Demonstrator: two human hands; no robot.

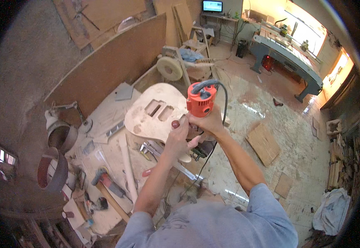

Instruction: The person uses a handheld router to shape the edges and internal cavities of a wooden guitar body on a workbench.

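An orange router [200, 100] with a dark cord is over a pale wooden guitar body [142, 115] that has pocket cutouts. My right hand [209, 124] grips the lower part of the router's housing. My left hand [180, 136] holds the router's base beside a round red knob [175, 124], its fingers partly hidden. Below the guitar body are metal calipers [148, 149] and a long metal bar [186, 172]. A long pale wooden piece [127, 161] lies to their left.
The cluttered bench holds an angle grinder [107, 180], sanding belts [51, 171] and a lamp [56, 122]. Behind stand a board [97, 70] and a wooden stand [180, 62]. A large machine [285, 62] is at back right; a loose board [262, 142] lies on the floor.
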